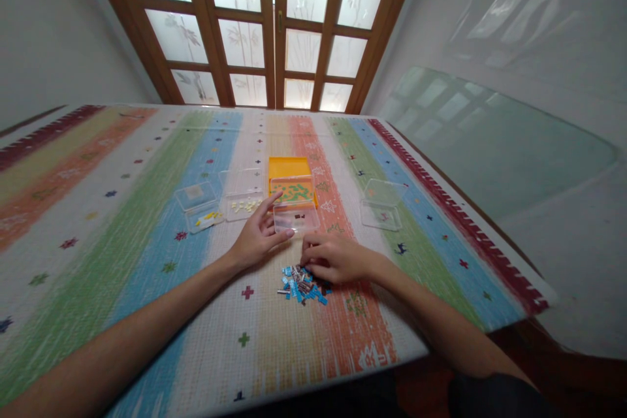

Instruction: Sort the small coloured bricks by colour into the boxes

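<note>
Right fingers [313,252]: bent inward, tips down at the far edge of the pile; right hand [341,259]. Cannot tell whether a piece is pinched.
Left fingers [282,236]: spread, closed round nothing; left hand [255,240] at the left side of the clear box [285,223], thumb by its near rim. Contact unclear.
Blue and brown pile [298,289]: loose on the tabletop [215,333], just below the right fingertips, toward the body; no single long axis.
Pile to box: box directly beyond pile, long side running left to right. Right hand nearer the pile, left nearer the box.
Brown pieces [299,216]: few, inside the box.
Hidden: right fingertips and the pieces beneath; part of the box's left side.
Hard to read: shape of individual pieces.
</note>
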Demonstrator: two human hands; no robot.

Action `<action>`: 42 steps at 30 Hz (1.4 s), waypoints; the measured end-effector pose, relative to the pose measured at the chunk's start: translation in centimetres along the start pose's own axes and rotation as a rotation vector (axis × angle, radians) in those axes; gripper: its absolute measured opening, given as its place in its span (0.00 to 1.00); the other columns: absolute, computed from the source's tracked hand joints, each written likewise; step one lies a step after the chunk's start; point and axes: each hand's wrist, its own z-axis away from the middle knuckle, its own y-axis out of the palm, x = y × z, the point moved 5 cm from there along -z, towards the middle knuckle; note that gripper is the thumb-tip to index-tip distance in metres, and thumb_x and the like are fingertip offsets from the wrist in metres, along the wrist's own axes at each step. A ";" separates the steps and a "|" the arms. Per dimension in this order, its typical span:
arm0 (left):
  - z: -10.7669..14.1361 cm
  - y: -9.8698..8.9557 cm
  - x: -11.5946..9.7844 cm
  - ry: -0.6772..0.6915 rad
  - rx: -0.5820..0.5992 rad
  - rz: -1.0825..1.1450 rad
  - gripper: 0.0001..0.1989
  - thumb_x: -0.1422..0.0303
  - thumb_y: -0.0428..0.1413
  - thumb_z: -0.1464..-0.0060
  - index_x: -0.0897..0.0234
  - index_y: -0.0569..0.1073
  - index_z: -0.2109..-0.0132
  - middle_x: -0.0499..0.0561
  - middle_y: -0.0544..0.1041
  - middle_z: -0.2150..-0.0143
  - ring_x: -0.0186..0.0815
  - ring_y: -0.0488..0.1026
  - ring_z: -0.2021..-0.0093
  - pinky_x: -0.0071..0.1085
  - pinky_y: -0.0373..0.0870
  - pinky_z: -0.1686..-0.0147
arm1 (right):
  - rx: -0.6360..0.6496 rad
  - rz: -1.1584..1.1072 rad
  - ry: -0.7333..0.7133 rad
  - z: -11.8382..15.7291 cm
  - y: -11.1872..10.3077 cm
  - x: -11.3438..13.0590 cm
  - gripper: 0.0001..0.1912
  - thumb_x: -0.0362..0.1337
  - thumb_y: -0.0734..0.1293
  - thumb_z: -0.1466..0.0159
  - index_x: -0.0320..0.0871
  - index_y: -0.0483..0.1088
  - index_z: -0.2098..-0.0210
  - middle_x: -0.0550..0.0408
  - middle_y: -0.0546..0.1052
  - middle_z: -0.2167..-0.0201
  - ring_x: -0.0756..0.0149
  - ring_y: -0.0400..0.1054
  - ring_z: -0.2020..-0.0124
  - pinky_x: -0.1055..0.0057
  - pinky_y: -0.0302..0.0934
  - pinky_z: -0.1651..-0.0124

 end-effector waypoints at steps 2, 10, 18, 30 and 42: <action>0.0 0.0 0.1 -0.001 0.000 0.000 0.44 0.67 0.70 0.53 0.53 0.62 0.31 0.59 0.69 0.37 0.37 0.77 0.55 0.39 0.79 0.53 | 0.011 -0.005 0.006 0.0 0.0 -0.1 0.11 0.28 0.65 0.37 0.42 0.80 0.60 0.52 0.77 0.63 0.66 0.69 0.64 0.70 0.63 0.60; 0.0 -0.1 0.2 -0.014 -0.014 0.013 0.45 0.68 0.70 0.54 0.53 0.62 0.31 0.58 0.70 0.39 0.37 0.76 0.56 0.38 0.78 0.53 | 0.012 0.011 0.083 -0.3 0.1 -0.6 0.09 0.29 0.65 0.35 0.42 0.78 0.59 0.51 0.77 0.61 0.66 0.69 0.64 0.70 0.62 0.60; -0.1 -0.1 0.2 0.006 -0.007 -0.002 0.44 0.68 0.69 0.53 0.54 0.62 0.31 0.59 0.70 0.39 0.37 0.76 0.56 0.38 0.78 0.54 | 0.009 -0.012 0.066 -0.6 0.4 0.0 0.09 0.32 0.65 0.31 0.41 0.78 0.59 0.50 0.77 0.62 0.65 0.70 0.62 0.69 0.64 0.57; -0.1 -0.1 0.2 0.007 -0.020 -0.022 0.44 0.66 0.70 0.54 0.54 0.63 0.31 0.60 0.69 0.38 0.39 0.77 0.56 0.40 0.79 0.55 | 0.036 -0.025 0.070 -0.7 0.8 0.8 0.08 0.34 0.68 0.32 0.41 0.78 0.55 0.49 0.77 0.61 0.64 0.70 0.61 0.66 0.65 0.56; -0.1 -0.1 0.2 0.007 -0.025 -0.013 0.43 0.67 0.70 0.53 0.54 0.63 0.32 0.58 0.70 0.40 0.38 0.76 0.56 0.39 0.77 0.54 | 0.074 0.024 0.093 -0.5 0.3 1.1 0.05 0.33 0.69 0.34 0.41 0.75 0.58 0.49 0.76 0.59 0.62 0.69 0.59 0.67 0.62 0.56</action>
